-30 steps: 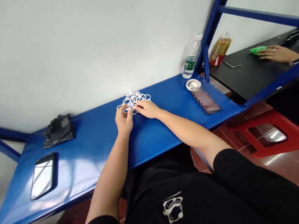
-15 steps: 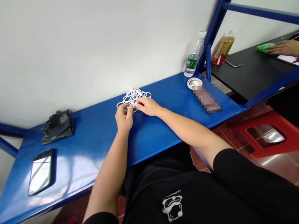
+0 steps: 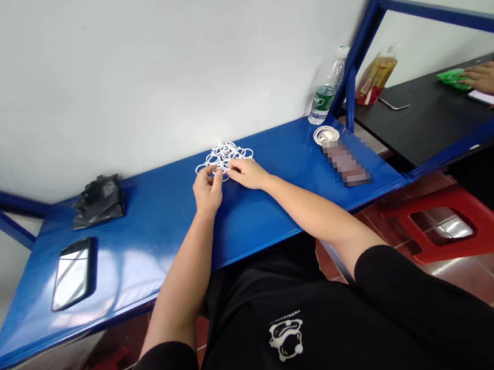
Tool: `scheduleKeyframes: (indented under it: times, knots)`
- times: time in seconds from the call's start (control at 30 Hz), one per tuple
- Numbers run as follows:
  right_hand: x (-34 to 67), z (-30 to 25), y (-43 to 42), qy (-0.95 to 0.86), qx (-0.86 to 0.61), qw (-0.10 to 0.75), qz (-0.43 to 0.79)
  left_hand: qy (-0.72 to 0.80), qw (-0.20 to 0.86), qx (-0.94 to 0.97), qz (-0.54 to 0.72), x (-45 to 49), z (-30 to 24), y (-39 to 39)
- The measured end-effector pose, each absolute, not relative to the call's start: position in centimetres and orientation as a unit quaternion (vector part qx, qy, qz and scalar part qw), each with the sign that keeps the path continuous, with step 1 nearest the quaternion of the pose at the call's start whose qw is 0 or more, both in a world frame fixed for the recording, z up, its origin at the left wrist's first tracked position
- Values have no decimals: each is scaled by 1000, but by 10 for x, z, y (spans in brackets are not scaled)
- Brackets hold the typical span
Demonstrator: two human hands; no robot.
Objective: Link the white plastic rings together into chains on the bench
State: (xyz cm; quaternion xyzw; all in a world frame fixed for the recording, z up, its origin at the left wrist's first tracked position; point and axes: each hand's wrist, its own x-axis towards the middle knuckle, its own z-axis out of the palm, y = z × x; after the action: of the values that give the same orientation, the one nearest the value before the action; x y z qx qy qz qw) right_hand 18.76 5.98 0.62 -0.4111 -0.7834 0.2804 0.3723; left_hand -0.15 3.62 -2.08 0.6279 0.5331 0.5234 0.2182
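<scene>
Several thin white rings (image 3: 226,150) lie overlapping in a heap on the blue table (image 3: 160,221), close to the wall. At the near edge of the heap, my left hand (image 3: 208,190) pinches one of the rings between thumb and fingers. My right hand (image 3: 248,174) comes in from the other side, its fingertips closed on the same part of the rings. The two hands almost meet there. How the rings are joined is too small to make out, and the fingers partly cover them.
A phone (image 3: 73,273) and a crumpled black plastic bag (image 3: 98,201) lie to the left. On the right are a water bottle (image 3: 326,91), a coiled white cable (image 3: 326,135) and a blurred-out object (image 3: 347,163). Beyond the blue frame, a co-worker's hand (image 3: 492,79) rests near green material.
The camera view has shifted slightly, so the table's contents appear a little to the right. My hands keep their pinch on the rings with hardly any movement.
</scene>
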Motion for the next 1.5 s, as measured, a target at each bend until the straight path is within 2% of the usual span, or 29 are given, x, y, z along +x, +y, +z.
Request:
scheduleKeyframes:
  times: [1.5]
  knots:
    - [190, 11, 61, -813, -393, 350, 249, 517, 225, 641, 522, 1, -18, 37]
